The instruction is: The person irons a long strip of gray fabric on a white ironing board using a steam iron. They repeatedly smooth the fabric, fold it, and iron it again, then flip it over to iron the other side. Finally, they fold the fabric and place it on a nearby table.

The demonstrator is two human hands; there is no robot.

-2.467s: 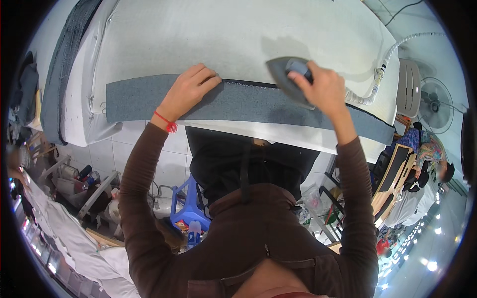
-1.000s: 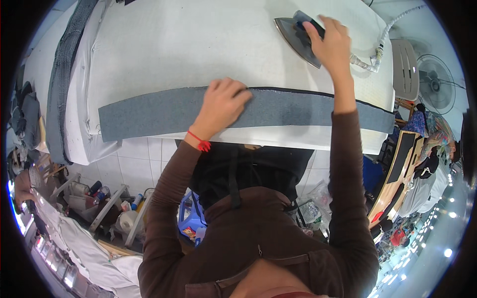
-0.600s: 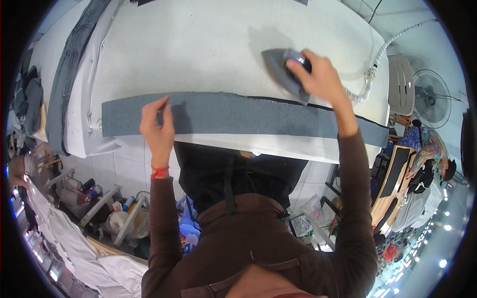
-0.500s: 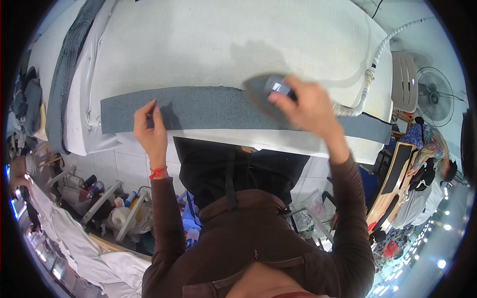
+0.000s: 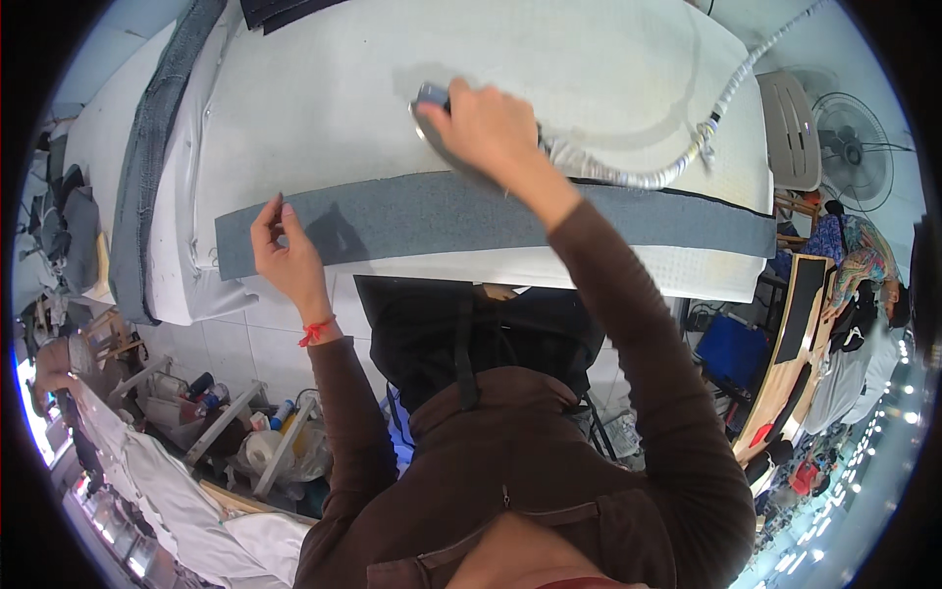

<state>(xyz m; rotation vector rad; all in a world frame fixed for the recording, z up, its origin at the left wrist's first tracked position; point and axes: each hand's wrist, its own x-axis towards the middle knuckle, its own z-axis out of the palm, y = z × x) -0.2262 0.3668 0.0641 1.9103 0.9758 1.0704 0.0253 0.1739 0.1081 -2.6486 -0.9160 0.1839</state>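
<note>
Right hand (image 5: 488, 118): fingers wrapped tight around the handle of the iron (image 5: 442, 133), its soleplate resting on the grey fabric strip (image 5: 471, 214) directly beneath. Left hand (image 5: 285, 250): fingers loosely spread, holding nothing, poised over the strip's near edge by its left end. The strip lies flat along the padded white table (image 5: 442, 59). It looks light, limp and easily shifted; grip it at an edge. No containers appear near either hand.

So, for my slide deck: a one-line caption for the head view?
Right hand presses an iron on a grey fabric strip; left hand hovers nearby.
</note>
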